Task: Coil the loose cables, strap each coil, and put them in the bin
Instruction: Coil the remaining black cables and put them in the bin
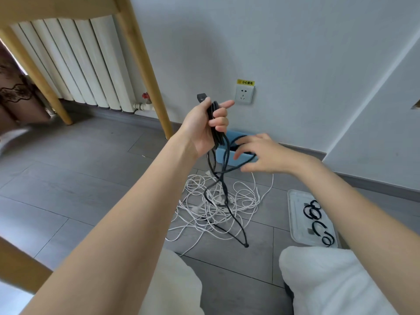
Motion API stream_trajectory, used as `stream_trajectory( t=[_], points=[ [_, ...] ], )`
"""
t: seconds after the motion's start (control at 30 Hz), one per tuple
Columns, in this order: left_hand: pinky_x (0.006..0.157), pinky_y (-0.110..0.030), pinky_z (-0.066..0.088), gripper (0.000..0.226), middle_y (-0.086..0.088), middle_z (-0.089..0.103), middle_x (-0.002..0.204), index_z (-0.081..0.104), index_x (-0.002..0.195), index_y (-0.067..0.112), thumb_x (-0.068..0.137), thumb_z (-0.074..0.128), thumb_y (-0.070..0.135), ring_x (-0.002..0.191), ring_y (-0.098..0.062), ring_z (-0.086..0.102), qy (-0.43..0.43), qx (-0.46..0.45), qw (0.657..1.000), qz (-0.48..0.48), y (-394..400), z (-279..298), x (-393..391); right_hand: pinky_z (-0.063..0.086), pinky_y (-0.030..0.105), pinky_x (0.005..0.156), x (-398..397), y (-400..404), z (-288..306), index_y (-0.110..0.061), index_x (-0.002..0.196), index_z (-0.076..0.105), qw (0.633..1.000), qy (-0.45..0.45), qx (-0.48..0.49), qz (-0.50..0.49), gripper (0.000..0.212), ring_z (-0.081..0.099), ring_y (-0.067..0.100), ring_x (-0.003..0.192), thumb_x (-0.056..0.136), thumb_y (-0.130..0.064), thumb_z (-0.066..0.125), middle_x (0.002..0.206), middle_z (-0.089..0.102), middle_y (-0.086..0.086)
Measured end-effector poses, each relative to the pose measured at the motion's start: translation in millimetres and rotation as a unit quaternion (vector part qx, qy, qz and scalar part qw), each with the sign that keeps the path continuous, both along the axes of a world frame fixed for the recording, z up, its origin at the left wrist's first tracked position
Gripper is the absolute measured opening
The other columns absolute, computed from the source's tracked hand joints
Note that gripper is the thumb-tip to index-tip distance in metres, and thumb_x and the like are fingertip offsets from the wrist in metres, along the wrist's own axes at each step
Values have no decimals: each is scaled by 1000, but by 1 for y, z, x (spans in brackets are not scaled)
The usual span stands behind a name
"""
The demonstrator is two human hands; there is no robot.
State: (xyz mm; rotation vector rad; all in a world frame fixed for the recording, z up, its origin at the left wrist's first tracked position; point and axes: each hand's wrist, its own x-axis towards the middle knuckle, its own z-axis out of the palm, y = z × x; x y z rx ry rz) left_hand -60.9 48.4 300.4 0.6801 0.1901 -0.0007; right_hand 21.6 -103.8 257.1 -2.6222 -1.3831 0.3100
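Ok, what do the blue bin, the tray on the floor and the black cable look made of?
Blue bin: likely plastic, with a smooth, evenly coloured matte wall and rounded corners.
Tray: looks like clear or frosted plastic, since the grey floor shows faintly through it.
Black cable held in the left hand: probably rubber or PVC sheathing, matte, and it bends in soft loops.

A yellow label (245, 82) above the wall socket (244, 95) reads "小心触电" in black characters.
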Motion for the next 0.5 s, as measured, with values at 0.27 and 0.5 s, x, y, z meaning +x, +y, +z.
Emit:
stream_trajectory(
  t=[0.27,0.5],
  points=[
    [33,-13,27,48,8,33,44,53,103,2,104,18,35,30,-3,28,-21,-10,1000,-1,-5,7,4,43,27,96,-32,8,25,-11,94,68,962,182,202,-29,13,63,14,98,81,-15,69,97,70,-1],
    [32,-14,27,47,7,34,46,50,109,0,104,19,36,30,-3,29,-33,-18,999,-34,-25,20,4,39,30,75,-26,-3,26,-3,89,71,974,125,170,-79,41,59,32,92,80,-42,66,99,69,18]
  ],
)
